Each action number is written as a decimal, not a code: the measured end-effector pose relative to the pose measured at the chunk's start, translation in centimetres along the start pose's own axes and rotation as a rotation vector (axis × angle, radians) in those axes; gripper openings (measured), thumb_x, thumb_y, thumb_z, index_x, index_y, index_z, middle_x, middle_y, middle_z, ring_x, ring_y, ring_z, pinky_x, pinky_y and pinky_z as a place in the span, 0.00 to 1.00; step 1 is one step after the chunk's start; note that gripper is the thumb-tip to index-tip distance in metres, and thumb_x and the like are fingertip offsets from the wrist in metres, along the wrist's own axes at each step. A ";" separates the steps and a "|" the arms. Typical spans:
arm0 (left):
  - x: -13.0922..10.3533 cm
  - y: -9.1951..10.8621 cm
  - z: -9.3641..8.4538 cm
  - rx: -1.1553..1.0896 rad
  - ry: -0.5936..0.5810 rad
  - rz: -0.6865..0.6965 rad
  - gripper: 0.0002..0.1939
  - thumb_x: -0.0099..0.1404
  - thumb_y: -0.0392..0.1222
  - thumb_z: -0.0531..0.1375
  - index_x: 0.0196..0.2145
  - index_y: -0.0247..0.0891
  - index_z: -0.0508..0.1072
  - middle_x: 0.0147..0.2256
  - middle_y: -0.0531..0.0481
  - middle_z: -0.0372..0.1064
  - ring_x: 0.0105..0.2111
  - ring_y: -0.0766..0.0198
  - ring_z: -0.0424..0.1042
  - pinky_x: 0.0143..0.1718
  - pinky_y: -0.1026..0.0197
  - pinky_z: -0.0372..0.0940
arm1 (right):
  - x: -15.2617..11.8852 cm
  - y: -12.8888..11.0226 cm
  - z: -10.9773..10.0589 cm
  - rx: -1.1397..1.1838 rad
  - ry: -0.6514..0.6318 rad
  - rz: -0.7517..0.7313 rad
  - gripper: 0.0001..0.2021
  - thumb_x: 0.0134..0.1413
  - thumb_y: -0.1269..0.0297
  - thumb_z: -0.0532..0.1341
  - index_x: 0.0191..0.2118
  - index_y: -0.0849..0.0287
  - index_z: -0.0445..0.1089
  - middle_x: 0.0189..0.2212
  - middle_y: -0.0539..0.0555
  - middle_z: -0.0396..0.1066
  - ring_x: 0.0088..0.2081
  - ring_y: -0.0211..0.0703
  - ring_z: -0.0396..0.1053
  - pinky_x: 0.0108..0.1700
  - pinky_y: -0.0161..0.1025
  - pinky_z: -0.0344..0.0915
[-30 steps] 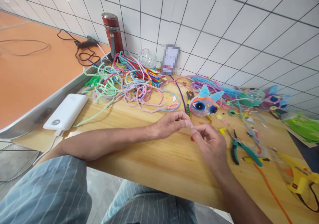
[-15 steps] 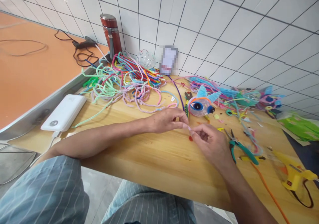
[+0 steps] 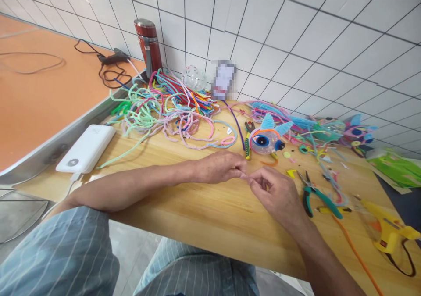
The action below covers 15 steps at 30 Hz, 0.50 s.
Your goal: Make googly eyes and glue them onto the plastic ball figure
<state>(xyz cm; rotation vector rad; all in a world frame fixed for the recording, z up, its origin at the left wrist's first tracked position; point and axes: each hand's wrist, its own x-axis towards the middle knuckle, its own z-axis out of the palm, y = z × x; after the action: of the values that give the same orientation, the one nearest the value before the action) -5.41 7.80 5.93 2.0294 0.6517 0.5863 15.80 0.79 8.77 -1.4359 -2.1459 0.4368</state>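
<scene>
My left hand and my right hand meet over the middle of the wooden table. Both are closed in a pinch, fingertips nearly touching. Between them is a small pale pink piece, mostly hidden by the fingers. Just behind the hands stands a clear plastic figure with a blue eye, a blue nose and light blue fuzzy ears. Pliers with green and yellow handles lie at its left side. Teal-handled pliers rest right of my right hand.
Bundles of fuzzy stems spread over the back left. A red flask and a phone are by the wall. At left lies a white power bank; a yellow glue gun with an orange cord lies at right.
The fingers of my left hand have curled in more, and the hand sits slightly lower. The pale pink piece between the hands shows less than before.
</scene>
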 end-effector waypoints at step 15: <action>0.0 0.6 2.1 -0.821 0.254 -0.210 0.30 0.61 0.71 0.63 0.33 0.36 0.72 0.25 0.56 0.64 0.21 0.73 0.54 0.25 0.64 0.50 | 0.1 -0.9 2.4 0.378 0.231 0.259 0.11 0.60 0.56 0.65 0.31 0.57 0.75 0.20 0.45 0.66 0.22 0.35 0.60 0.26 0.35 0.56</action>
<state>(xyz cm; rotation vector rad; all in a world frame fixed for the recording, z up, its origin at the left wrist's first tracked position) -3.94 6.18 5.44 1.1193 0.6236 0.8252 13.67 0.59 7.28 -1.4642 -1.6008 0.6929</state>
